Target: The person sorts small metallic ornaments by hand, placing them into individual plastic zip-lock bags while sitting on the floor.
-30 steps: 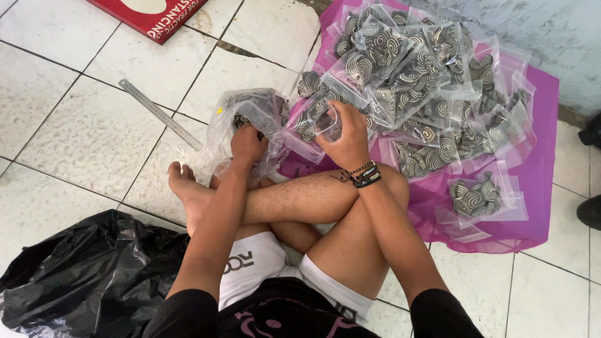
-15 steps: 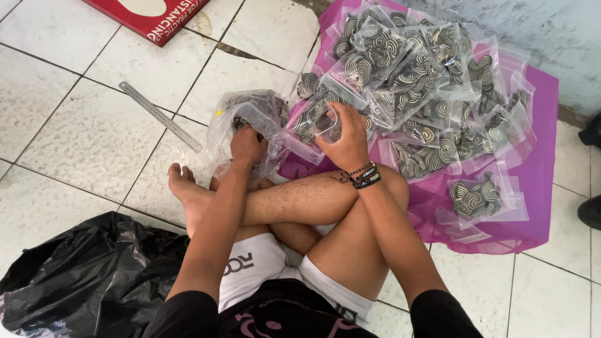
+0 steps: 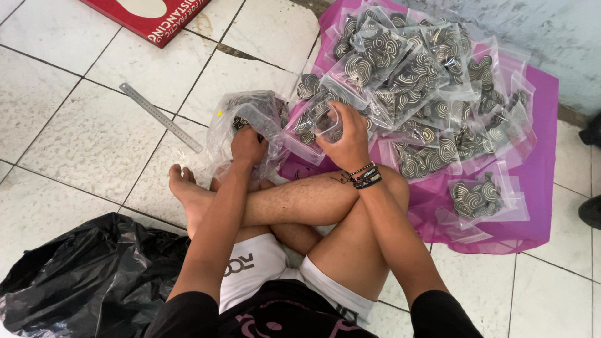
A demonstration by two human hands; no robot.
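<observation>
I sit cross-legged on a tiled floor. My left hand (image 3: 248,145) grips the rim of a large clear plastic bag (image 3: 244,119) holding dark spiral pieces, just beyond my foot. My right hand (image 3: 346,139), with dark bracelets at the wrist, is closed on a small clear packet of spiral pieces (image 3: 319,122) beside that bag's mouth. Behind it, a heap of several similar small packets (image 3: 407,69) lies on a magenta sheet (image 3: 538,163).
A metal ruler (image 3: 159,116) lies on the tiles to the left of the big bag. A crumpled black plastic bag (image 3: 87,275) sits by my left hip. A red board (image 3: 156,15) lies at the top. Dark shoes (image 3: 591,209) show at the right edge.
My right hand has drawn the small packet slightly closer to the big bag. My left hand stays on the bag's rim.
</observation>
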